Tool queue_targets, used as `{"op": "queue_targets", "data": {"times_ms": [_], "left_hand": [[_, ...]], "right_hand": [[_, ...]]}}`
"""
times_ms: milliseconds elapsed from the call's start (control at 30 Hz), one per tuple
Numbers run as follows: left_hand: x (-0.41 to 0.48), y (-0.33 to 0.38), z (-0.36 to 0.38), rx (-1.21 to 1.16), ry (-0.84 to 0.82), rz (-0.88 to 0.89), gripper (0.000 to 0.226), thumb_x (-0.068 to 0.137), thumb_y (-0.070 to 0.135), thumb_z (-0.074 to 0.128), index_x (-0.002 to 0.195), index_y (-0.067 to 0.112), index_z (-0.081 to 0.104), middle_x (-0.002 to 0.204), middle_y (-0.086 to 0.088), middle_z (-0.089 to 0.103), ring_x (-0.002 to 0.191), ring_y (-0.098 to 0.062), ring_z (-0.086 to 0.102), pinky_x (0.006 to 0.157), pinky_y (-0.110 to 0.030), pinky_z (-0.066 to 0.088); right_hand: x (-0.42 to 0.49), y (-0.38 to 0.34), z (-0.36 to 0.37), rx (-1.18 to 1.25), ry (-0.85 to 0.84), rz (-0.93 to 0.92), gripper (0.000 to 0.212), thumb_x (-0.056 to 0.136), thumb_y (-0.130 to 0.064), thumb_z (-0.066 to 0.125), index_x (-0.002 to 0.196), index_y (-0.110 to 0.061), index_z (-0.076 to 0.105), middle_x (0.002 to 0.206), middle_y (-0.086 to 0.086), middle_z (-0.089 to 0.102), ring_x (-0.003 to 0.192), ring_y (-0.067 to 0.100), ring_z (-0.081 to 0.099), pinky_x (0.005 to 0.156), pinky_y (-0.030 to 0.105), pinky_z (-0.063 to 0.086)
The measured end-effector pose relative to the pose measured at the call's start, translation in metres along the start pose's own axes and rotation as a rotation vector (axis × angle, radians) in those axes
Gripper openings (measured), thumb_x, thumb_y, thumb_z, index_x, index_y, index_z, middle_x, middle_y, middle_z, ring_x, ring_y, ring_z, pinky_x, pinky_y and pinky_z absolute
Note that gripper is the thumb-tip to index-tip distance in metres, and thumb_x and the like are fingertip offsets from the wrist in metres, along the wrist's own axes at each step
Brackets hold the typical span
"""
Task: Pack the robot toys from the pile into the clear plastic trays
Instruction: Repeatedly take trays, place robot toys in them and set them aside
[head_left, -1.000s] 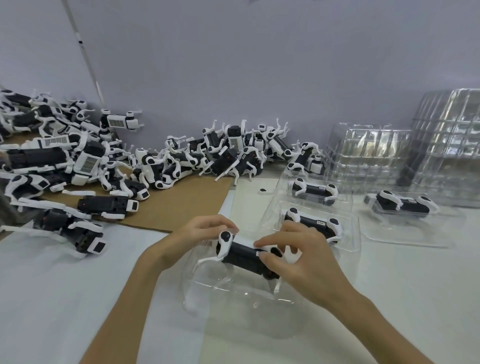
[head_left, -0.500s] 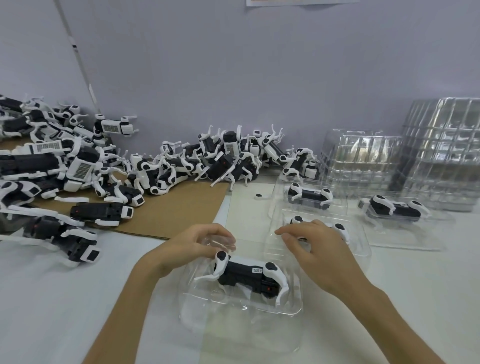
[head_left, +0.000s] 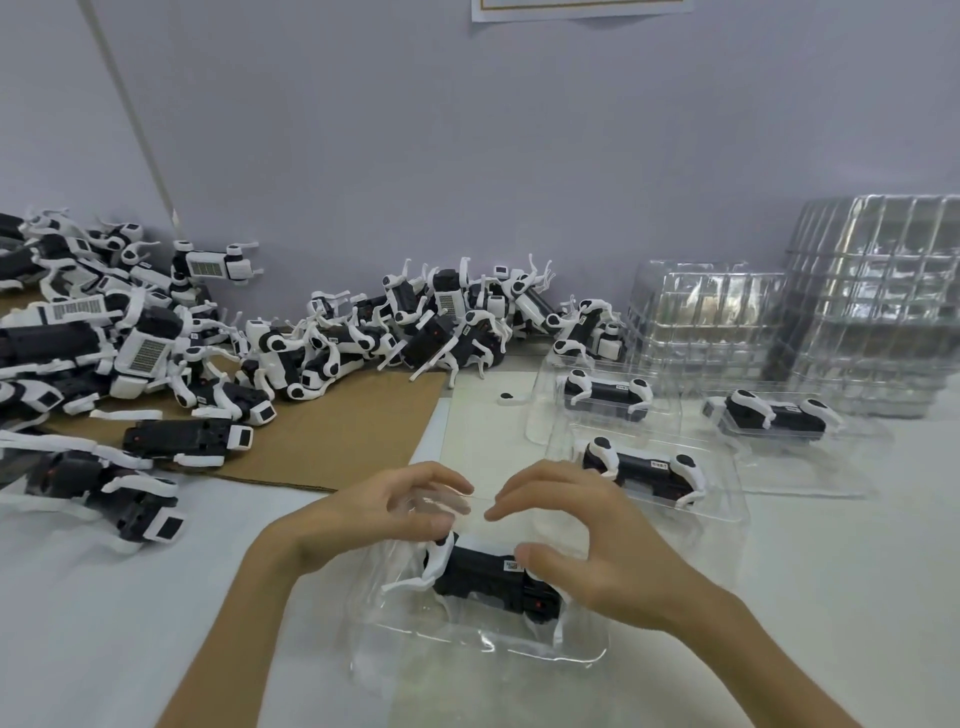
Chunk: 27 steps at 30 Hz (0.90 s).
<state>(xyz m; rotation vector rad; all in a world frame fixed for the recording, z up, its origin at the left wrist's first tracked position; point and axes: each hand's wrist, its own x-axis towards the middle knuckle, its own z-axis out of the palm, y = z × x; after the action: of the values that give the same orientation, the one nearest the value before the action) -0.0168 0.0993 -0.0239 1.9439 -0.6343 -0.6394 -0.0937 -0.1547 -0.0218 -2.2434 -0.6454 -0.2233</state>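
A black and white robot toy (head_left: 480, 571) lies in a clear plastic tray (head_left: 467, 644) at the near middle of the table. My left hand (head_left: 379, 512) curls its fingers round the far edge of the tray's clear lid (head_left: 447, 506). My right hand (head_left: 587, 545) pinches the same lid edge from the right, with its thumb above the toy's body. The pile of robot toys (head_left: 156, 353) lies at the left and along the wall.
Three packed trays (head_left: 605, 395) (head_left: 644, 467) (head_left: 774, 415) sit beyond my right hand. Stacks of empty clear trays (head_left: 857, 301) stand at the back right. Brown cardboard (head_left: 332, 431) lies under the pile. A small black piece (head_left: 506, 397) lies loose on the table.
Both hands let go of the toy after it went into the tray. They moved to the tray's far edge and took hold of the clear lid.
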Motion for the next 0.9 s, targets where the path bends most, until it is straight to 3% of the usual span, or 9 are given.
{"op": "queue_targets", "data": {"times_ms": [167,333,533,700,900], "left_hand": [[0.0,-0.001,-0.002,-0.04,-0.017,-0.03,0.053,0.075,0.04,0.083,0.123,0.037,0.062,0.13,0.009,0.066,0.122,-0.011,0.062,0.095,-0.027,0.051],[0.001,-0.001,-0.003,-0.06,0.003,-0.027,0.051,0.078,0.035,0.083,0.123,0.025,0.063,0.128,0.007,0.068,0.12,-0.013,0.063,0.093,-0.026,0.053],[0.0,-0.001,-0.003,-0.11,0.053,0.045,0.037,0.078,0.026,0.084,0.111,0.026,0.068,0.121,-0.004,0.072,0.118,-0.019,0.065,0.085,-0.024,0.054],[-0.003,0.0,-0.007,-0.197,0.108,0.147,0.045,0.07,0.029,0.088,0.111,0.026,0.069,0.119,-0.01,0.072,0.119,-0.022,0.065,0.09,-0.023,0.053],[-0.006,0.0,-0.014,-0.256,0.235,0.273,0.048,0.062,0.022,0.091,0.105,0.021,0.07,0.114,-0.014,0.072,0.113,-0.029,0.066,0.097,-0.032,0.053]], "right_hand": [[0.0,0.002,-0.005,0.039,-0.077,0.016,0.032,0.084,-0.016,0.073,0.108,-0.036,0.073,0.118,-0.021,0.06,0.119,0.004,0.056,0.1,0.013,0.035],[0.002,0.005,-0.006,0.046,-0.061,0.044,0.031,0.083,-0.019,0.076,0.107,-0.038,0.073,0.119,-0.021,0.059,0.12,0.003,0.055,0.096,0.007,0.035],[0.001,0.008,-0.003,0.041,-0.002,0.069,0.045,0.086,-0.027,0.076,0.124,-0.044,0.061,0.123,-0.022,0.058,0.121,0.003,0.056,0.1,0.018,0.041],[0.0,0.008,0.004,0.194,0.158,0.068,0.068,0.086,-0.027,0.075,0.141,-0.049,0.042,0.132,-0.019,0.057,0.131,0.006,0.051,0.112,0.025,0.037],[0.002,0.008,0.006,0.383,0.204,0.096,0.083,0.08,-0.028,0.079,0.148,-0.047,0.034,0.144,-0.024,0.049,0.141,-0.001,0.038,0.118,0.019,0.028]]}}
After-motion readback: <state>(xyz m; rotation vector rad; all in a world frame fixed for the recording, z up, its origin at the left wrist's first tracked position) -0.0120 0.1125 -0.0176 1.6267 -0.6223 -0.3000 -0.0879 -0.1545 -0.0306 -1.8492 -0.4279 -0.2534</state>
